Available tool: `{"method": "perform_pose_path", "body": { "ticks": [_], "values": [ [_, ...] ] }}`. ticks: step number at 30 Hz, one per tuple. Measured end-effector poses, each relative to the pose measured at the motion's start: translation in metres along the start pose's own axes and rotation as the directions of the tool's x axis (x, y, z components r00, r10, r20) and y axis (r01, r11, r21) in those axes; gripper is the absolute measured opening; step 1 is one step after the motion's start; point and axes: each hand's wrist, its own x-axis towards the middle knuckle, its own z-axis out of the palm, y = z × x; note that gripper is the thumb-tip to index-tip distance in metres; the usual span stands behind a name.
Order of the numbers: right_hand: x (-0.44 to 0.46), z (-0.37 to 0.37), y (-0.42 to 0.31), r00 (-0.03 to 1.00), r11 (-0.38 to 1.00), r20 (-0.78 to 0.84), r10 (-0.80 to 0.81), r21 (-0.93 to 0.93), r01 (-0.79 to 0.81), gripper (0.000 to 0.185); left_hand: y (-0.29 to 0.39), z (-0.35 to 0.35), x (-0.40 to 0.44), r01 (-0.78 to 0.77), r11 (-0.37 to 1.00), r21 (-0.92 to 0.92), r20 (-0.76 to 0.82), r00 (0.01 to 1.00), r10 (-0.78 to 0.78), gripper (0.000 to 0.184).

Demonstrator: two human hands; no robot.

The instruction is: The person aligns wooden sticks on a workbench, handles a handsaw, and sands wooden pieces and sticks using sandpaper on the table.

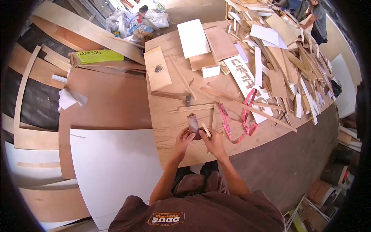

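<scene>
My left hand [184, 139] is closed around the lower left side of a brownish-purple roll [192, 123], which looks like sandpaper wrapped round something. My right hand [213, 142] pinches a short, pale wood strip [206, 130], its fingertips also at the roll's lower right edge. Both hands are above the near edge of the plywood table [174, 145]. Just beyond them lie thin wood strips [192, 108] and a hammer [188, 99] with a wooden handle. A pink measuring tape [228, 131] lies loosely looped to the right of my right hand.
Nails [158, 69] sit on a pale board [156, 79]. Further back are an open box [205, 62] and a cut-out letter board [237, 73]. Wood offcuts [284, 69] cover the right side. A white panel [116, 166] lies left. Another person [319, 23] stands far right.
</scene>
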Motion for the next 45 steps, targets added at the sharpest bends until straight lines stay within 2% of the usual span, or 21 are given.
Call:
{"method": "perform_pose_path", "body": {
  "ticks": [1,5,6,7,11,13,14,16,19,20,23,25,27,28,30,33,37,40,42,43,45],
  "values": [
    [-0.001,0.002,-0.001,1.0,0.993,-0.021,0.006,0.115,-0.004,0.028,-0.002,-0.001,-0.001,-0.005,1.0,-0.009,-0.002,1.0,0.005,0.056],
    [-0.009,0.001,-0.013,0.999,0.997,-0.018,-0.026,0.069,0.027,0.026,-0.001,-0.001,-0.005,-0.14,0.99,-0.004,0.022,0.99,0.14,0.054],
    [-0.01,-0.001,-0.014,0.999,0.997,0.033,0.029,0.067,-0.031,0.025,0.002,-0.002,-0.007,-0.172,0.985,0.003,0.024,0.985,0.172,0.051],
    [-0.011,-0.003,-0.014,0.993,0.994,0.082,0.085,0.062,-0.09,0.024,0.003,-0.007,-0.009,-0.173,0.985,-0.001,0.027,0.985,0.173,0.051],
    [-0.018,0.01,-0.007,0.996,0.987,0.091,0.016,0.157,-0.03,0.025,0.009,-0.028,-0.018,-0.113,0.992,0.055,0.115,0.988,0.106,0.047],
    [-0.028,0.016,-0.03,0.983,0.925,0.172,0.069,0.357,-0.127,0.023,0.019,-0.038,-0.026,-0.119,0.991,0.056,0.124,0.986,0.111,0.047],
    [-0.034,0.019,-0.044,0.985,0.927,0.158,0.066,0.356,-0.12,0.023,0.027,-0.044,-0.03,-0.114,0.99,0.08,0.121,0.987,0.104,0.05],
    [-0.047,0.024,-0.066,0.96,0.779,0.245,0.137,0.573,-0.257,0.02,0.038,-0.055,-0.042,-0.11,0.99,0.085,0.123,0.987,0.099,0.053],
    [-0.06,0.044,-0.075,0.96,0.718,0.233,0.153,0.642,-0.27,0.018,0.046,-0.084,-0.054,-0.111,0.993,0.03,0.091,0.99,0.108,0.06],
    [-0.064,0.052,-0.075,0.961,0.725,0.229,0.155,0.635,-0.268,0.018,0.047,-0.096,-0.056,-0.158,0.986,0.052,0.086,0.984,0.153,0.061],
    [-0.077,0.079,-0.072,1.0,0.877,0.031,-0.005,0.48,-0.01,0.024,0.049,-0.122,-0.076,-0.178,0.981,0.081,0.07,0.983,0.172,0.064],
    [-0.086,0.084,-0.088,0.998,0.886,0.057,0.026,0.46,-0.049,0.027,0.049,-0.136,-0.081,-0.166,0.982,0.087,0.069,0.985,0.161,0.066],
    [-0.089,0.08,-0.085,0.914,0.927,0.378,0.149,0.269,-0.262,0.03,0.042,-0.15,-0.078,-0.143,0.979,0.146,0.043,0.989,0.138,0.066],
    [-0.091,0.082,-0.085,0.917,0.928,0.371,0.148,0.268,-0.259,0.03,0.041,-0.156,-0.076,-0.145,0.979,0.144,0.05,0.989,0.139,0.066],
    [-0.095,0.086,-0.087,0.891,0.843,0.43,0.148,0.416,-0.341,0.03,0.042,-0.163,-0.075,-0.092,0.985,0.148,0.014,0.996,0.091,0.074],
    [-0.101,0.089,-0.088,0.886,0.83,0.432,0.167,0.424,-0.363,0.029,0.054,-0.17,-0.079,-0.009,0.966,0.258,0.045,0.999,-0.003,0.07],
    [-0.11,0.097,-0.1,0.924,0.874,0.335,0.185,0.373,-0.31,0.027,0.052,-0.177,-0.08,-0.063,0.985,0.163,0.056,0.997,0.054,0.069],
    [-0.112,0.101,-0.097,0.932,0.83,0.312,0.184,0.459,-0.317,0.028,0.057,-0.185,-0.078,-0.08,0.965,0.251,0.024,0.997,0.076,0.07],
    [-0.113,0.097,-0.103,0.922,0.714,0.322,0.215,0.593,-0.373,0.03,0.066,-0.188,-0.078,-0.085,0.966,0.245,0.004,0.996,0.086,0.071],
    [-0.11,0.096,-0.104,0.923,0.716,0.321,0.21,0.593,-0.369,0.03,0.071,-0.188,-0.079,-0.09,0.965,0.245,0.005,0.996,0.092,0.071],
    [-0.109,0.097,-0.104,0.916,0.825,0.351,0.197,0.445,-0.348,0.035,0.077,-0.188,-0.086,-0.119,0.964,0.239,0.068,0.992,0.106,0.07]
  ]
}}
